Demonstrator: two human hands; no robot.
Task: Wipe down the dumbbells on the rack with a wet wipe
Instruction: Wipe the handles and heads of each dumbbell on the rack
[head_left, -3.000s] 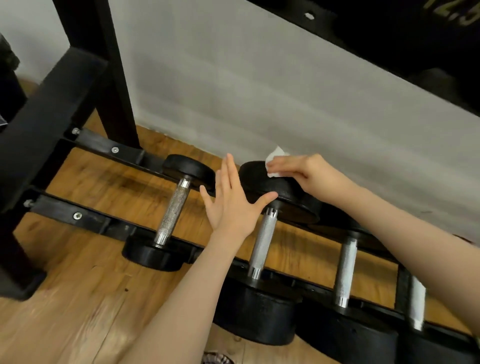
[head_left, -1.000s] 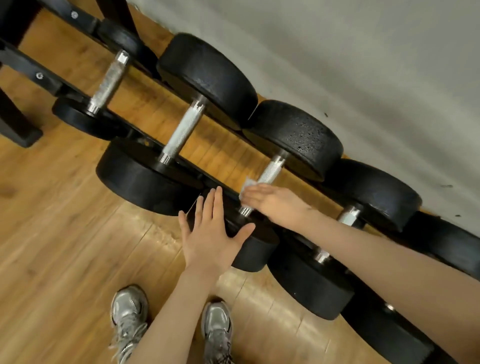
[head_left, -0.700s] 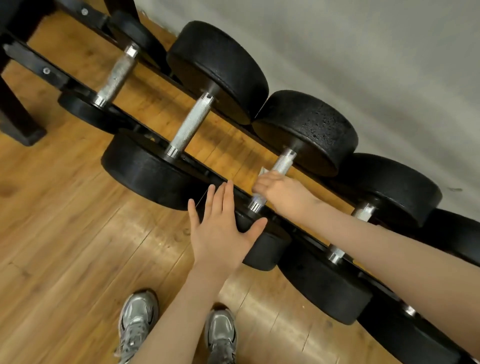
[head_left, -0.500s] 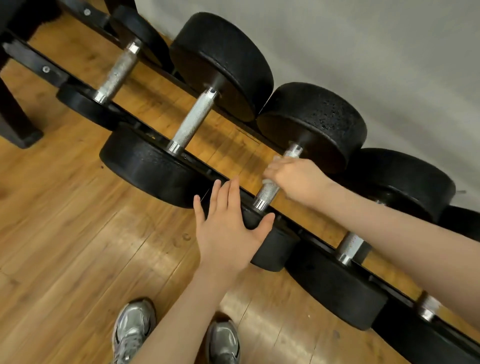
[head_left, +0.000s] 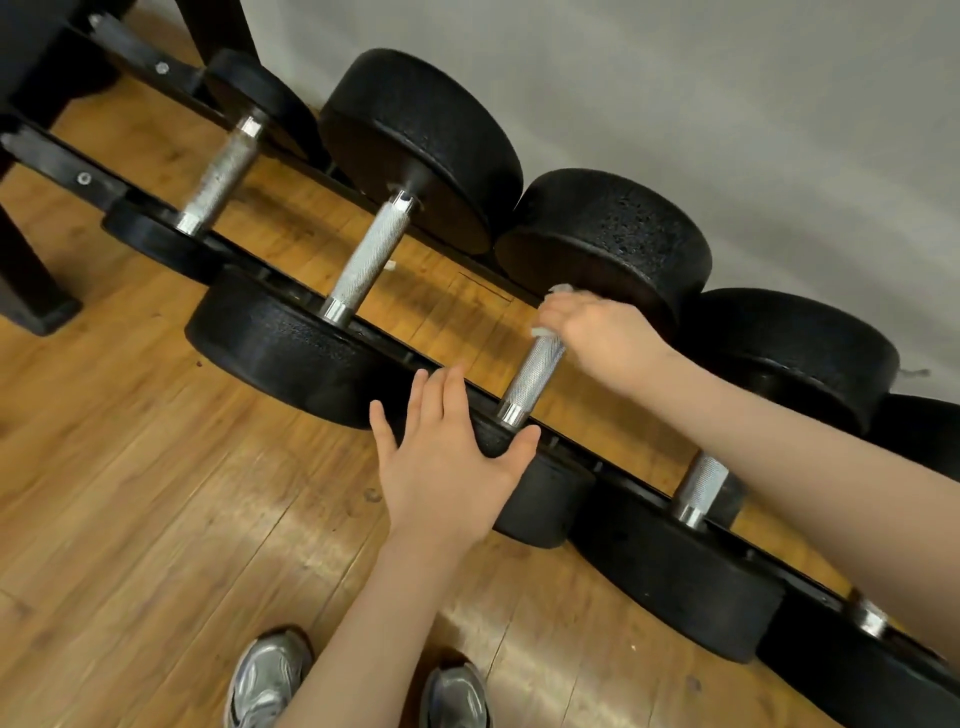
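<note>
Now right hand (head_left: 597, 332) is moved up knurled handle (head_left: 532, 376) from near end to far end; handle pass judged almost done. Wet wipe (head_left: 558, 291) is gripped by closed fingers against third dumbbell (head_left: 605, 239) on low rack (head_left: 623, 480). Left hand (head_left: 447, 467) is laid flat, fingers straight, on near head. Wipe seen small, crumpled, mostly hidden.

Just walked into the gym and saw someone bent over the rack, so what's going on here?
A person is wiping down dumbbells on a low black rack. The right hand holds a wet wipe wrapped around the far end of one dumbbell's metal handle, near the rear weight head. The left hand lies flat, fingers straight, on that dumbbell's front weight head, seemingly steadying it. The other dumbbells sit untouched on either side.
</note>
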